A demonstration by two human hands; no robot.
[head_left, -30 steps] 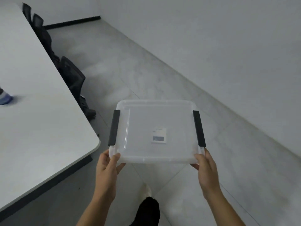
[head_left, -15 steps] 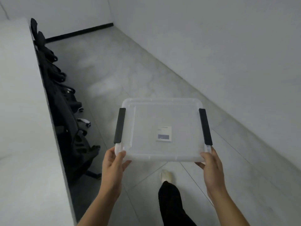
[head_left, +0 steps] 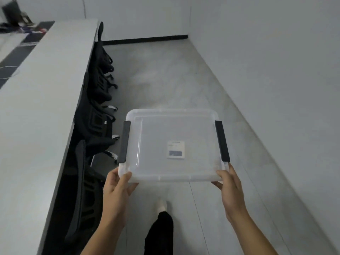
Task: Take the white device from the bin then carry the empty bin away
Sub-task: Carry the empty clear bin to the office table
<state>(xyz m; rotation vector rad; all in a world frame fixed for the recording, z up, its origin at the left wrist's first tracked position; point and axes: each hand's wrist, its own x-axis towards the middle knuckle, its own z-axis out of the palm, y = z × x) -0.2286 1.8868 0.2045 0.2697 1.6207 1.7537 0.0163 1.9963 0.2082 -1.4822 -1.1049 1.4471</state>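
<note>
A clear plastic bin (head_left: 156, 137) with a lid, two black side latches and a small white label is held level in front of me above the floor. My left hand (head_left: 117, 186) grips its near left corner, thumb on top. My right hand (head_left: 230, 184) grips its near right corner the same way. Nothing shows inside the bin through the lid. The white device is not in view.
A long white table (head_left: 36, 107) runs along my left, with several black chairs (head_left: 95, 115) tucked under its edge. A white wall (head_left: 276, 70) closes the right side. Grey floor (head_left: 161, 76) stretches ahead to a far wall. My leg and shoe (head_left: 161, 207) are below the bin.
My view has swung left along the table's side, and the aisle now runs straight ahead. The bin stays in both hands at the same height. My foot has stepped forward.
</note>
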